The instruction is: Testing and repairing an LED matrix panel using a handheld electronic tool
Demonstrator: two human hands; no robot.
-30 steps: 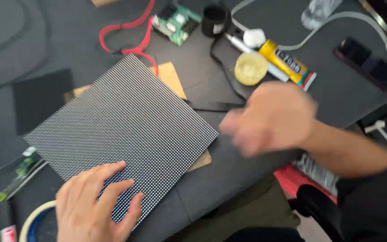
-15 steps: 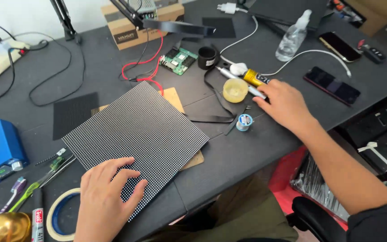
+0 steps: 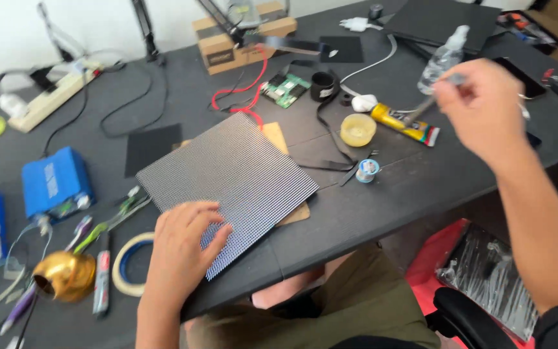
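On the dark desk (image 3: 421, 187), a yellow glue tube (image 3: 405, 124), a round yellow tub (image 3: 358, 129), a small solder spool (image 3: 367, 170) and a green circuit board (image 3: 285, 89) lie behind and to the right of the square LED matrix panel (image 3: 230, 181). The left hand (image 3: 179, 249) lies flat, fingers spread, on the panel's near corner. The right hand (image 3: 482, 110) is raised above the desk's right side, well apart from the panel, its fingers pinched on a thin grey tool (image 3: 431, 100) whose tip points down towards the glue tube.

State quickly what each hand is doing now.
Left hand: open, flat on the square grey dotted panel.
Right hand: closed, pinching a thin grey metal tool.
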